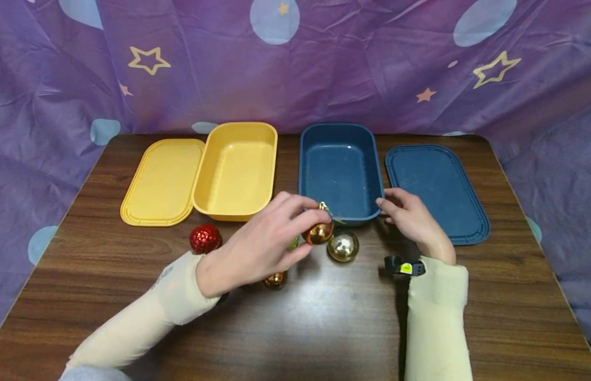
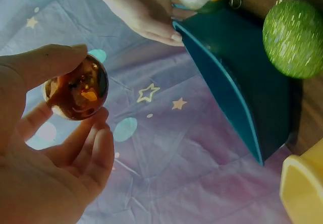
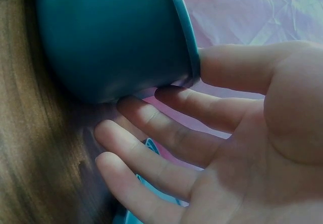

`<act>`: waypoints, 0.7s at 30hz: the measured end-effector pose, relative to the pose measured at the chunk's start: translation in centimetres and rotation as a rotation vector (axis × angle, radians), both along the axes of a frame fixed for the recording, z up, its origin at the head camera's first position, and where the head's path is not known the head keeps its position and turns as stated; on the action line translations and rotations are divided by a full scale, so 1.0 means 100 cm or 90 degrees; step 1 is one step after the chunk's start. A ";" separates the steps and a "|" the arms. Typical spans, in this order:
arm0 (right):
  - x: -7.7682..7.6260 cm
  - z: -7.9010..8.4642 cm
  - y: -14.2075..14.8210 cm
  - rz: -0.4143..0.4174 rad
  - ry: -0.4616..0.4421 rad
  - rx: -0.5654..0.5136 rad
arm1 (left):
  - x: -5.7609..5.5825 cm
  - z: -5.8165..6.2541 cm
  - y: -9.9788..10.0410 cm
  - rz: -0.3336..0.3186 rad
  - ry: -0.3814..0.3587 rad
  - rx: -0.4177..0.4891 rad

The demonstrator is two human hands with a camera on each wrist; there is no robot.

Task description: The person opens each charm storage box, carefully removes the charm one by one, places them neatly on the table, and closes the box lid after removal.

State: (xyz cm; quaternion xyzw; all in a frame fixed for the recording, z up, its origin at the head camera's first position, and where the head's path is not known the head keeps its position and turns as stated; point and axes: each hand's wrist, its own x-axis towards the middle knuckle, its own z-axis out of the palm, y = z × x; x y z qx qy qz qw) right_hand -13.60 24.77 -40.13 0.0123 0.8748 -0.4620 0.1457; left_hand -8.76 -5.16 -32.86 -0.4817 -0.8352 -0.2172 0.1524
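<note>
My left hand [image 1: 262, 241] holds a shiny copper Christmas bauble [image 1: 319, 233] between thumb and fingers, above the table by the near edge of the blue box [image 1: 340, 169]. In the left wrist view the copper bauble [image 2: 78, 95] sits at the fingertips. My right hand [image 1: 416, 219] grips the blue box's near right corner, thumb at the rim and fingers against the outer wall [image 3: 116, 42]. A pale gold bauble [image 1: 343, 246] lies just in front of that box. Below my left hand lie another copper bauble [image 1: 275, 280] and a green glitter bauble [image 2: 295, 38], mostly hidden in the head view.
A red bauble [image 1: 206, 239] lies left of my left hand. The yellow box [image 1: 238, 174] stands left of the blue one, both uncovered. A yellow lid [image 1: 162, 182] lies at far left and a blue lid [image 1: 435, 185] at right. Purple cloth [image 1: 362, 69] hangs behind the table.
</note>
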 end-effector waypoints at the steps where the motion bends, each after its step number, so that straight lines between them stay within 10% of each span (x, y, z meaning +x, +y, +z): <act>1: 0.000 0.000 0.000 0.000 0.001 0.000 | 0.002 -0.002 -0.001 0.005 -0.003 0.001; 21: 0.001 0.001 0.001 0.000 0.001 -0.008 | 0.037 -0.055 -0.003 0.074 -0.059 0.016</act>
